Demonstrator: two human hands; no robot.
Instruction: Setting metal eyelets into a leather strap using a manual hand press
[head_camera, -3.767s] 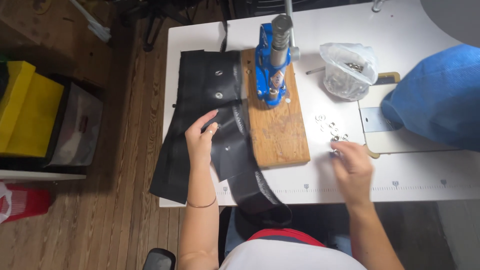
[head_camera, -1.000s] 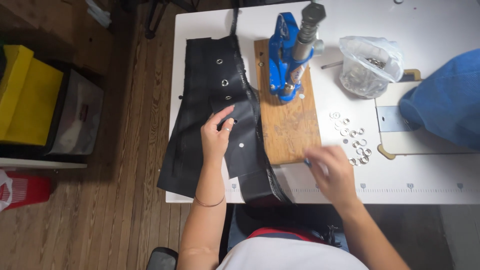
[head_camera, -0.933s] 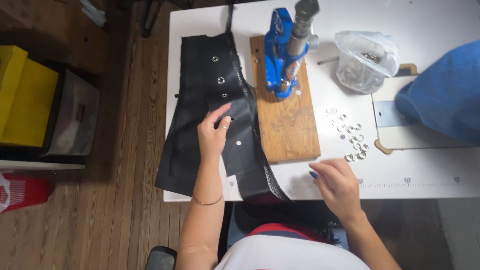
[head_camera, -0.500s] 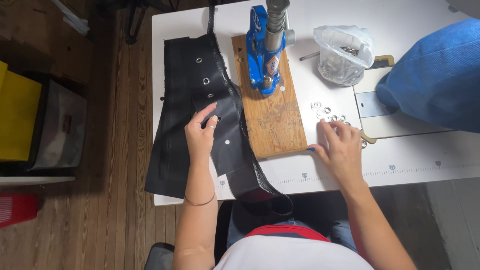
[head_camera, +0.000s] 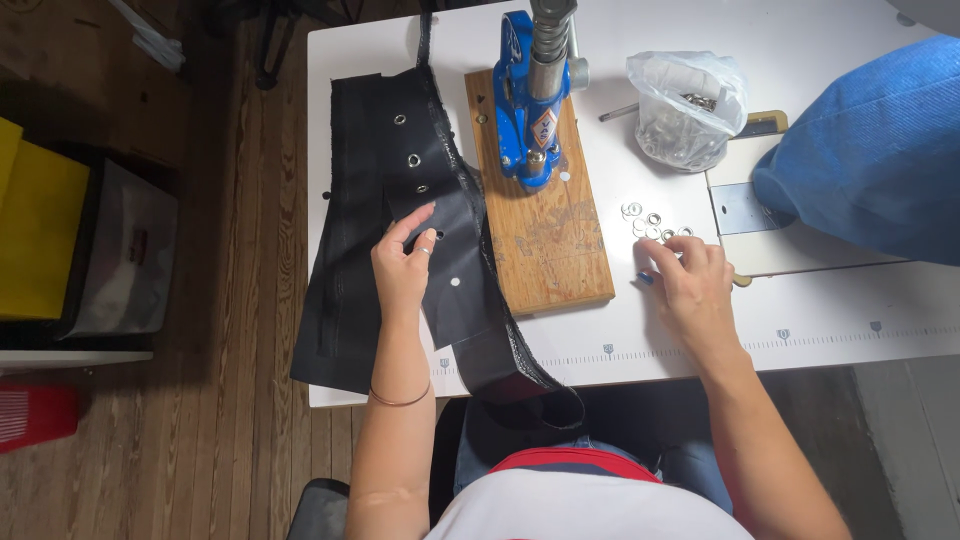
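My left hand (head_camera: 403, 266) rests on a long strip of black fabric (head_camera: 385, 190) with metal eyelets set in it and punched holes nearer me; thumb and forefinger pinch the fabric at a hole. My right hand (head_camera: 690, 283) lies on the white table (head_camera: 820, 320), fingertips touching a small pile of loose silver eyelets (head_camera: 650, 222). Whether it holds one is hidden. A blue hand press (head_camera: 533, 90) stands on a wooden board (head_camera: 545, 245) between the hands.
A clear plastic bag of eyelets (head_camera: 680, 110) sits behind the pile. Blue fabric (head_camera: 875, 160) covers the table's right side over a sewing machine plate (head_camera: 740, 215). Yellow and grey bins (head_camera: 70, 240) stand on the wooden floor at left.
My right hand has moved from the table's front edge up to the loose eyelets. My left hand stays on the black fabric. The camera view has shifted a little.
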